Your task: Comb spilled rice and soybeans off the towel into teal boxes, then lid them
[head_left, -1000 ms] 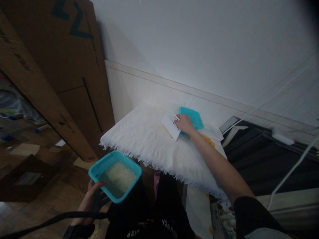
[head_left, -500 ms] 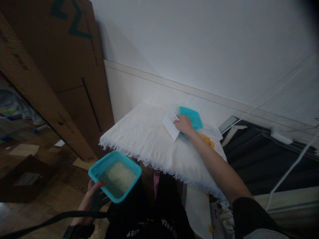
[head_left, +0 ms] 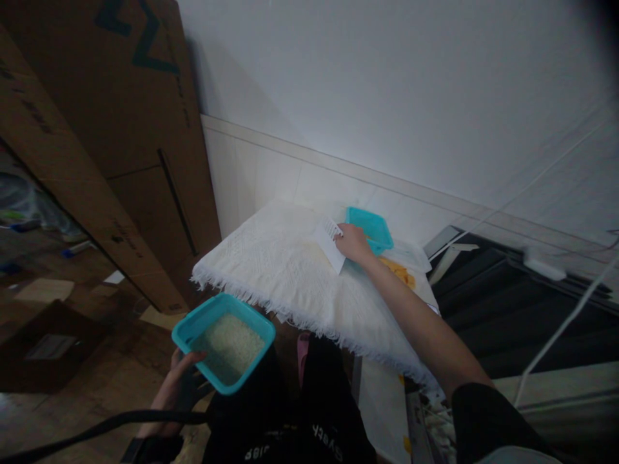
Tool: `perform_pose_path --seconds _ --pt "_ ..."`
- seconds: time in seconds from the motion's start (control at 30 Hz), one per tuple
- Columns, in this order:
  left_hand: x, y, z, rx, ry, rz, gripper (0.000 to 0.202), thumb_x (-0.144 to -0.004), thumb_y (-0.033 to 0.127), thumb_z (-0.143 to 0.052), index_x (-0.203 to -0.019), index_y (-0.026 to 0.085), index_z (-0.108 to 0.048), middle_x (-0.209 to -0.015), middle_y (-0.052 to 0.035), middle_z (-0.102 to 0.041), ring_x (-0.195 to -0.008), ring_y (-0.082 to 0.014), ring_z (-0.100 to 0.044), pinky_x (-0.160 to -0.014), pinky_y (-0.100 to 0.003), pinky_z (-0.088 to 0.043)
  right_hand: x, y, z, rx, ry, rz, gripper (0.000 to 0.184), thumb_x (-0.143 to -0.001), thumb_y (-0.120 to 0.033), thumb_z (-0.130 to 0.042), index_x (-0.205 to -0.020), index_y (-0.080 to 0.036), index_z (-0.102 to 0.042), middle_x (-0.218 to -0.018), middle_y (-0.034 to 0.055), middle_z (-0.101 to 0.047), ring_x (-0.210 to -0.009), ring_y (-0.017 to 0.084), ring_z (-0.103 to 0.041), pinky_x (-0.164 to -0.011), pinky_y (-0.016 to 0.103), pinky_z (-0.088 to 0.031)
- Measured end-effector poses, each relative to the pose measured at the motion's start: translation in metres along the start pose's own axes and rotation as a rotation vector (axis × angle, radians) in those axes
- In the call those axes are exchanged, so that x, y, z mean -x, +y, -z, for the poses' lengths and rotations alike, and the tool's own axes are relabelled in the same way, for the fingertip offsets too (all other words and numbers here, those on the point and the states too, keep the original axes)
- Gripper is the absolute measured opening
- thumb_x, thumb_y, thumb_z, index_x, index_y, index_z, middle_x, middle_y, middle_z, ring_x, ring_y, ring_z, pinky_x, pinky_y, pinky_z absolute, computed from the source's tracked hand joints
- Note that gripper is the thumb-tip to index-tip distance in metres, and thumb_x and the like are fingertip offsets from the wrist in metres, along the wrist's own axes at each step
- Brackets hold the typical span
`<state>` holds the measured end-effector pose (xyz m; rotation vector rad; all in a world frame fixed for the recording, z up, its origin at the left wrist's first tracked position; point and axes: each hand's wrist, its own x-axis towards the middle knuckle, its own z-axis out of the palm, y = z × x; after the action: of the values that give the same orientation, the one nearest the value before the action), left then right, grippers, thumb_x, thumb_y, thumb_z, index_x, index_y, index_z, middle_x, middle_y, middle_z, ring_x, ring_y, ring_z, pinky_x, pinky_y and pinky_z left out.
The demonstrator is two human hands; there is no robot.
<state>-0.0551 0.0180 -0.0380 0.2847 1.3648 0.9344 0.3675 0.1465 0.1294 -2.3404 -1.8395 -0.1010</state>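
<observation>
My left hand [head_left: 181, 380] grips the near left side of a teal plastic basin [head_left: 261, 314], thumb over the rim. White rice [head_left: 236, 343] covers the basin's bottom; it hangs just below the table's fringed edge. Over the table, my right hand [head_left: 352, 243] is closed on a thin white card-like sheet [head_left: 333, 256] with a row of holes or slots along its upper edge. The sheet stands tilted against the white tablecloth [head_left: 261, 248]; a pale yellowish patch lies beside it. Behind my right hand stands a second teal basin [head_left: 381, 227], partly hidden.
A crumpled orange-yellow item [head_left: 401, 274] and a clear plastic container [head_left: 416, 256] lie at the table's right. A tall cardboard box [head_left: 140, 129] stands left, a white wall [head_left: 387, 84] behind. A white cable [head_left: 556, 341] hangs at the right.
My right hand has shifted slightly left with the white sheet, which is now turned more edge-on. The left hand and its rice basin have stayed in place.
</observation>
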Motion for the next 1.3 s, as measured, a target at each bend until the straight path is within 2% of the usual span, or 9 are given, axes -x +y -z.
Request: perform_pose_path --seconds 0.1,0.3,0.4,0.53,0.73,0.93,1.07,1.13,1.3 --pt "0.0 -0.002 0.0 -0.035 -0.006 -0.027 0.08 -0.069 0.023 -0.09 -0.14 0.035 -0.055 -0.111 -0.0067 -0.071 -0.093 -0.0307 -0.078 -0.076 -0.044 -0.067 0.001 -0.006 -0.001 -0.001 -0.008 0.018 0.036 -0.102 -0.015 -0.05 -0.128 -0.012 -0.076 -0.128 0.0204 -0.079 -0.122 0.032 -0.074 -0.099 0.032 -0.052" --pt "0.007 -0.001 -0.004 -0.043 -0.023 -0.061 0.075 -0.066 0.025 -0.093 -0.132 0.031 -0.059 -0.106 -0.0068 -0.071 -0.098 -0.0346 -0.078 -0.076 -0.046 -0.067 0.009 -0.015 -0.005 0.012 -0.003 0.065 0.041 -0.109 -0.021 -0.047 -0.143 -0.016 -0.068 -0.131 0.018 -0.079 -0.124 0.031 -0.074 -0.104 0.034 -0.051" --pt "0.007 0.0 -0.006 -0.03 -0.011 -0.061 0.075 -0.064 0.019 -0.092 -0.131 0.029 -0.059 -0.102 -0.0055 -0.07 -0.097 -0.0331 -0.078 -0.077 -0.045 -0.067 0.014 -0.021 -0.007 0.043 -0.016 0.08 0.044 -0.112 -0.026 -0.042 -0.149 -0.018 -0.064 -0.13 0.0168 -0.079 -0.122 0.03 -0.075 -0.102 0.034 -0.052" --pt "0.007 0.001 -0.009 -0.003 0.013 -0.017 0.068 -0.066 0.015 -0.089 -0.126 0.029 -0.062 -0.101 -0.0039 -0.07 -0.092 -0.0296 -0.077 -0.077 -0.042 -0.065 0.018 -0.031 -0.01 0.119 -0.039 0.105 0.047 -0.112 -0.026 -0.039 -0.153 -0.017 -0.06 -0.127 0.0198 -0.08 -0.121 0.031 -0.075 -0.101 0.035 -0.053" --pt "0.004 -0.002 -0.009 -0.036 0.007 -0.006 0.072 -0.072 0.019 -0.085 -0.136 0.035 -0.056 -0.104 -0.0021 -0.068 -0.082 -0.0246 -0.074 -0.074 -0.041 -0.064 0.023 -0.042 -0.009 0.196 -0.079 0.155 0.051 -0.112 -0.024 -0.036 -0.159 -0.014 -0.054 -0.122 0.0243 -0.079 -0.118 0.036 -0.076 -0.098 0.04 -0.054" --pt "-0.003 -0.008 -0.007 -0.06 0.0 -0.022 0.072 -0.074 0.026 -0.083 -0.14 0.036 -0.054 -0.111 -0.0059 -0.07 -0.083 -0.0261 -0.074 -0.075 -0.045 -0.065 0.029 -0.053 -0.007 0.211 -0.093 0.213 0.053 -0.112 -0.026 -0.033 -0.16 -0.014 -0.052 -0.122 0.0236 -0.079 -0.117 0.036 -0.076 -0.097 0.04 -0.055" --pt "-0.005 -0.009 -0.007 -0.048 0.051 -0.015 0.076 -0.074 0.025 -0.084 -0.142 0.035 -0.053 -0.11 -0.0065 -0.068 -0.085 -0.0269 -0.073 -0.08 -0.048 -0.064 0.036 -0.065 -0.009 0.204 -0.098 0.252 0.054 -0.113 -0.027 -0.032 -0.162 -0.016 -0.051 -0.12 0.0215 -0.081 -0.114 0.034 -0.077 -0.097 0.04 -0.055" --pt "-0.006 -0.01 -0.006 -0.048 0.04 -0.025 0.075 -0.074 0.026 -0.084 -0.142 0.034 -0.053 -0.108 -0.0059 -0.068 -0.082 -0.0258 -0.072 -0.08 -0.049 -0.065 0.039 -0.069 -0.009 0.194 -0.101 0.264 0.054 -0.113 -0.028 -0.032 -0.163 -0.017 -0.05 -0.12 0.0205 -0.081 -0.114 0.034 -0.078 -0.098 0.04 -0.056" --pt "-0.009 -0.014 -0.005 -0.056 0.014 -0.034 0.071 -0.078 0.025 -0.081 -0.141 0.035 -0.051 -0.1 -0.0021 -0.064 -0.074 -0.0218 -0.069 -0.075 -0.047 -0.066 0.026 -0.062 0.0 0.128 -0.037 0.235 0.052 -0.114 -0.028 -0.036 -0.163 -0.021 -0.052 -0.134 0.0161 -0.079 -0.121 0.03 -0.076 -0.103 0.038 -0.055"
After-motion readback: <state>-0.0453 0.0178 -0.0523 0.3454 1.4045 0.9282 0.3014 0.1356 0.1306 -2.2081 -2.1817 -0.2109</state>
